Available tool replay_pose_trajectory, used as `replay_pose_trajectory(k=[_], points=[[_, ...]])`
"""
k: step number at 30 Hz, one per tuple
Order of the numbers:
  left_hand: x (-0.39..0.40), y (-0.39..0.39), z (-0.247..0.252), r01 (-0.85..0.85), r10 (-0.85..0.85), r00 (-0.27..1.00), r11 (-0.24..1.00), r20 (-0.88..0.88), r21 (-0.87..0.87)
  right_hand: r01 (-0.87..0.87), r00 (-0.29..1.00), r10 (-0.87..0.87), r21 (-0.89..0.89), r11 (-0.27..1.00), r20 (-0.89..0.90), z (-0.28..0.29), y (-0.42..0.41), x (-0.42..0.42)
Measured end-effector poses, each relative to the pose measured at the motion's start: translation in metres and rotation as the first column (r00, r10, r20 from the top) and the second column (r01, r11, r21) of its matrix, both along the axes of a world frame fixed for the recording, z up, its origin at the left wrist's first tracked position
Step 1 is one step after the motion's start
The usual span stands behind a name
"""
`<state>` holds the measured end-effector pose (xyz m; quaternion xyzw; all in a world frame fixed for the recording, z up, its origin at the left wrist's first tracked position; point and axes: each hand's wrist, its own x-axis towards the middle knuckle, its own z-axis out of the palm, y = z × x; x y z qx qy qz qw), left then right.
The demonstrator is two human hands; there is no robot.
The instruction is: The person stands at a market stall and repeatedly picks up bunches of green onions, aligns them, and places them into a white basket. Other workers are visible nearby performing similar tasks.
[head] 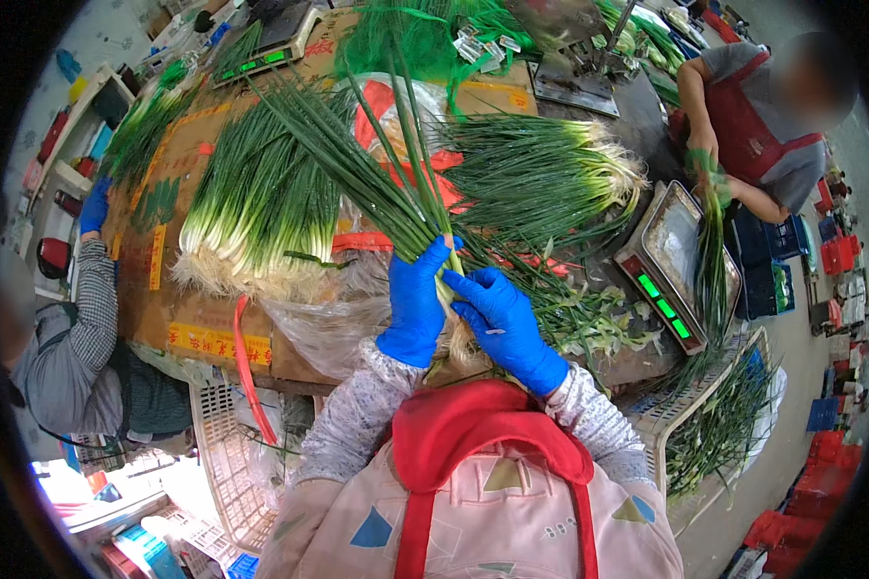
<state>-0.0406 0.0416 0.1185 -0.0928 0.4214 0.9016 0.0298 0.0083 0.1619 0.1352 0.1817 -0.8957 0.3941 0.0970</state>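
My left hand [418, 307], in a blue glove, is closed round a bunch of green onions [376, 206] just above the white stems. The leaves fan out away from me and the roots hang towards my chest. My right hand [503, 318], also gloved in blue, has its thumb and index finger at the stems of the same bunch; whether they pinch a stem cannot be told. A large pile of green onions [261, 195] lies to the left, roots towards me. Another pile [543, 174] lies to the right, roots pointing right. Loose leaves and trimmings [586, 311] lie beside my right hand.
A digital scale [655, 264] stands at the right, another scale [271, 36] at the far left. A co-worker [760, 123] at the right holds onions; another person [80, 362] is at the left. Plastic crates [224, 463] flank me. Green netting [405, 43] lies at the back.
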Motion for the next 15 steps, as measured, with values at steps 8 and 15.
replay_pose_trajectory(k=[8,15], points=[[0.005,0.002,-0.015,0.032,-0.04,0.994,0.997,0.099,0.076,-0.063,0.964,0.143,0.329,0.942,-0.225,-0.034,0.011,0.005],[-0.019,-0.02,-0.018,-0.026,0.024,0.998,0.999,0.05,0.034,-0.205,0.918,0.222,-0.085,0.975,0.329,-0.022,0.091,0.055]])
